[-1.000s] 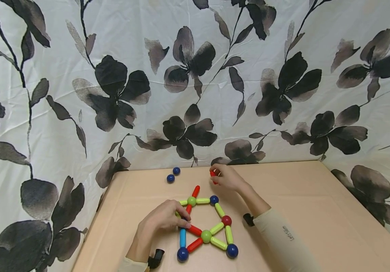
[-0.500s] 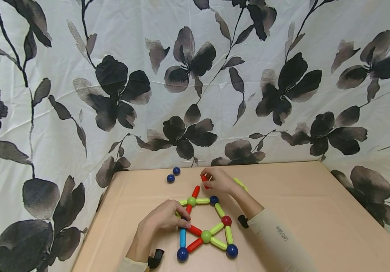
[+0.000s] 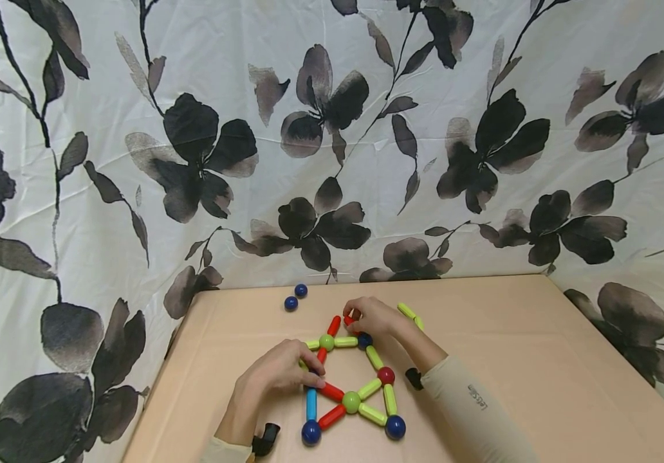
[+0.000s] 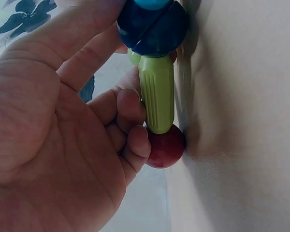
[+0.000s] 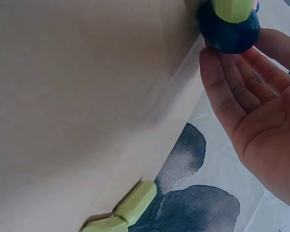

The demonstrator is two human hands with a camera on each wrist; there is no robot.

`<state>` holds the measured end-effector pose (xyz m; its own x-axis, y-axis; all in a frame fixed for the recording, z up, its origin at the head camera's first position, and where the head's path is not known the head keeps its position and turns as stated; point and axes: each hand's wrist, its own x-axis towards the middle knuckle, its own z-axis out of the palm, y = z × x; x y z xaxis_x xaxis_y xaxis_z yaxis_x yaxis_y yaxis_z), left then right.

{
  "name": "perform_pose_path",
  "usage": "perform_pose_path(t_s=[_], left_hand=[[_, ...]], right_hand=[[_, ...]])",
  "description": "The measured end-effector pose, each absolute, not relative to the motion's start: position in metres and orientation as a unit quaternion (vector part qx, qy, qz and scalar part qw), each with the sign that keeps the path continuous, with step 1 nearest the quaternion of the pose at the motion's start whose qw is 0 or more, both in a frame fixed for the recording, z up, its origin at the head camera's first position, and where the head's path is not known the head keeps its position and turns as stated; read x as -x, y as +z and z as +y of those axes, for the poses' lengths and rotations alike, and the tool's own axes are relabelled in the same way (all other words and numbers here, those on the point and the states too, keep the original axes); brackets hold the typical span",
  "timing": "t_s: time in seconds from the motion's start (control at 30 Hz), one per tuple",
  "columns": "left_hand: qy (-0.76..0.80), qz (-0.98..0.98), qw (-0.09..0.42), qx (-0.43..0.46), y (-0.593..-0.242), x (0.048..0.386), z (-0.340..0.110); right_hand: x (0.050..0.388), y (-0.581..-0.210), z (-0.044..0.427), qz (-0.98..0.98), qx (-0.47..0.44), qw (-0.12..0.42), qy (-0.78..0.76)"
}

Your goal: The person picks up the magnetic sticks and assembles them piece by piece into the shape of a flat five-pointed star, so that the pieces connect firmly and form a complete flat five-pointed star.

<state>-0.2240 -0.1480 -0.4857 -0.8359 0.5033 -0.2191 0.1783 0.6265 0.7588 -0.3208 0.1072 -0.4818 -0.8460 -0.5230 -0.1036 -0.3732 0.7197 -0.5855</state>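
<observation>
A flat frame of magnetic sticks and balls lies on the board, with a light-green ball (image 3: 352, 402), a red ball (image 3: 387, 375) and several blue balls at its joints. My left hand (image 3: 278, 370) holds a dark blue ball (image 4: 152, 31) on the frame's left side between thumb and fingers; a green stick (image 4: 157, 94) and a dark red ball (image 4: 166, 147) hang from it. At the far right corner, my right hand (image 3: 375, 317) pinches a red stick (image 3: 348, 320) by another dark blue ball (image 5: 227, 31). Whether stick and ball touch is hidden by the fingers.
Two loose blue balls (image 3: 291, 303) sit near the board's (image 3: 511, 334) back edge. Two green sticks (image 3: 406, 310) lie behind my right forearm. A floral cloth (image 3: 401, 128) hangs behind the board.
My right hand has come nearer and left with the red stick, down to the blue corner ball. Green sticks behind that arm came into view. My left hand stays put.
</observation>
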Motion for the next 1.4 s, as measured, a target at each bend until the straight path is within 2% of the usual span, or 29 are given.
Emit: perform_pose_path(t_s=[0.3,0.6,0.93,1.17,1.4], left_hand=[[0.382,0.879,0.206,-0.200,-0.487,0.225,-0.149],[0.380,0.881,0.200,-0.200,-0.487,0.224,-0.149],[0.379,0.881,0.201,-0.201,-0.489,0.225,-0.148],[0.373,0.882,0.196,-0.211,-0.488,0.225,-0.149],[0.370,0.883,0.191,-0.219,-0.488,0.226,-0.149]], right_hand=[[0.323,-0.490,0.106,0.914,0.243,0.155,-0.284],[0.322,-0.491,0.102,0.903,0.290,0.142,-0.283],[0.325,-0.490,0.096,0.909,0.282,0.140,-0.272],[0.332,-0.473,0.073,0.903,0.313,0.117,-0.272],[0.345,-0.461,0.044,0.910,0.346,0.093,-0.206]])
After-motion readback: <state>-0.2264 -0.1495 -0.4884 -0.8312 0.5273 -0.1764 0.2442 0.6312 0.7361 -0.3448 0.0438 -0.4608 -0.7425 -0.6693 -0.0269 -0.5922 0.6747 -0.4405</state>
